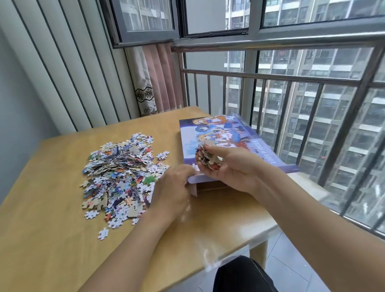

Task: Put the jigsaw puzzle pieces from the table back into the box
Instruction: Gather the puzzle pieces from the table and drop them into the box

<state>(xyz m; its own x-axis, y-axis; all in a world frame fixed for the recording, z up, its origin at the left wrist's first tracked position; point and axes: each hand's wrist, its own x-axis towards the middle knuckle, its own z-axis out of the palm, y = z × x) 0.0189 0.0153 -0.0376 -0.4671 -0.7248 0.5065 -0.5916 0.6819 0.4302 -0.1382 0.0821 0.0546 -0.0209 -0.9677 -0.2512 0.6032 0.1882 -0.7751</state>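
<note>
Right hand [229,166] cups puzzle pieces [207,157] above box [220,134] at worktop's right edge; left hand [174,188] grips its near flap.

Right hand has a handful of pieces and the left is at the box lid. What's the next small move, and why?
Probably lift the lid a little higher with the left hand and tip the handful from the right hand into the opening under its near edge. The lid looks only slightly raised, and most pieces are still in the pile on the table.
</note>
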